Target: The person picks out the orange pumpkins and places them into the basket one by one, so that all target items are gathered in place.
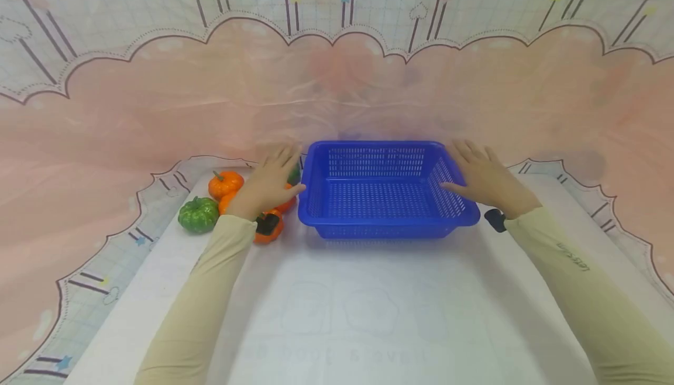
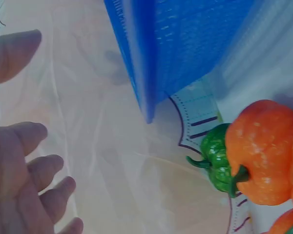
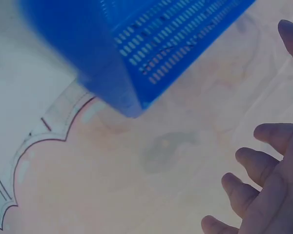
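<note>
A blue plastic basket (image 1: 389, 230) with slotted walls stands on the white table between both hands, with nothing inside it. My left hand (image 1: 270, 179), fingers spread, is at the basket's left side, above a group of small pumpkins. My right hand (image 1: 487, 179) is spread by the right rim. In both wrist views the fingers stand apart from the basket (image 2: 141, 58), holding nothing. Partly under the left arm are an orange pumpkin (image 1: 226, 185), a green pumpkin (image 1: 198, 215) and another orange one (image 1: 271, 228). The left wrist view shows a green pumpkin (image 2: 218, 158) with a curved stem.
A patterned pink and white cloth (image 1: 337, 86) hangs behind the white table (image 1: 358, 303) and runs down its sides. Dark wrist devices (image 1: 495, 220) sit on both wrists.
</note>
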Available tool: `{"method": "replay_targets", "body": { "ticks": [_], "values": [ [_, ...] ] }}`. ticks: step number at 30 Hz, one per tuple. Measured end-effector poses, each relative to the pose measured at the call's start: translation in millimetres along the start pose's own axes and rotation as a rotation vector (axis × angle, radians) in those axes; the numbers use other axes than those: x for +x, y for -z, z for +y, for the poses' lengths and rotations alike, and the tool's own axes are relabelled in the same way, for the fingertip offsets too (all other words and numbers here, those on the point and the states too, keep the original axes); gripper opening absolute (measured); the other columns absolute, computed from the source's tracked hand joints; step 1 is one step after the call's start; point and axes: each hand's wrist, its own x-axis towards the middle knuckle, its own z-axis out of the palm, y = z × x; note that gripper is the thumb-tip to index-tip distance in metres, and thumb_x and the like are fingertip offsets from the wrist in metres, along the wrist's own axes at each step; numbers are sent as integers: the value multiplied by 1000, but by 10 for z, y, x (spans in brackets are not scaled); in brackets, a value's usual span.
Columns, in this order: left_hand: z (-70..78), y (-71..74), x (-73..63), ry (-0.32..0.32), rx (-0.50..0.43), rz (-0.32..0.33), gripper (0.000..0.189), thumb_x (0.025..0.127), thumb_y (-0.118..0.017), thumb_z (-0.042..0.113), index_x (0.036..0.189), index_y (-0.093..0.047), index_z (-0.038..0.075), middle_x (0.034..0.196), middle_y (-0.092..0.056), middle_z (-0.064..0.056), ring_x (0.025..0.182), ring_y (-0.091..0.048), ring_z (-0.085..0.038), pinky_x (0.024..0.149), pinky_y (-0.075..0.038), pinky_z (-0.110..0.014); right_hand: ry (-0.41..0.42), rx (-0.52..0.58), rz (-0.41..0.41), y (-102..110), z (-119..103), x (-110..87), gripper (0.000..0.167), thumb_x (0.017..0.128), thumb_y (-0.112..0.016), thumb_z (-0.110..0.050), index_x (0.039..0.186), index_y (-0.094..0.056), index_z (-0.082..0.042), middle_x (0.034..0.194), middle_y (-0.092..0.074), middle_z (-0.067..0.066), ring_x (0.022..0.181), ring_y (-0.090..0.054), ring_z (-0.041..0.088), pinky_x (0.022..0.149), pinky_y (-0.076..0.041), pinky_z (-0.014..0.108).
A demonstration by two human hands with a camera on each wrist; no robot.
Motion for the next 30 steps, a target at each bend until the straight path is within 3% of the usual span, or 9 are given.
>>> {"method": "replay_targets", "body": {
  "ticks": [6, 13, 17, 22, 27, 30],
  "values": [
    [-117, -58, -37, -3, -69, 6, 82, 94, -50, 43, 152, 1, 13, 160, 1, -10, 148, 3, -30, 120, 0, -51, -23, -5, -5, -28, 70, -22, 85, 92, -52, -46, 151, -7, -4, 156, -11, 24, 142, -9, 45, 114, -2, 64],
    [-318, -143, -114, 3, -382, 65, 85, 91, -58, 40, 149, 4, 37, 160, -7, 0, 146, -13, -32, 116, -13, -60, -69, 168, -34, -72, 203, -36, 86, 91, -57, -43, 151, -7, -6, 156, -9, 23, 143, -8, 44, 115, 0, 62],
    [-408, -137, -195, 20, -515, 46, 86, 89, -60, 42, 149, 1, 39, 160, -9, 1, 145, -17, -34, 114, -18, -61, -107, 319, -62, -85, 271, -64, 88, 91, -56, -46, 152, -2, -13, 158, -7, 19, 143, -11, 44, 113, -9, 65],
    [-528, -137, -280, 76, -516, 31, 89, 86, -62, 47, 151, -3, 31, 159, -14, -4, 142, -23, -37, 113, -20, -61, -160, 450, -84, -105, 345, -90, 88, 91, -53, -48, 152, 3, -20, 158, -6, 19, 140, -14, 48, 106, -17, 71],
    [-597, -141, -328, 103, -492, 36, 89, 87, -65, 38, 152, -7, 18, 156, -21, -15, 140, -26, -41, 113, -23, -59, -165, 513, -77, -121, 405, -106, 84, 92, -53, -44, 152, 0, -18, 157, -11, 21, 140, -16, 48, 103, -17, 74],
    [-637, -204, -357, 121, -500, 53, 88, 87, -66, 31, 152, -8, 18, 153, -28, -19, 138, -29, -42, 111, -27, -60, -151, 579, -74, -137, 434, -109, 82, 93, -53, -41, 153, 0, -18, 157, -13, 20, 141, -17, 45, 105, -19, 72]
  ]
}}
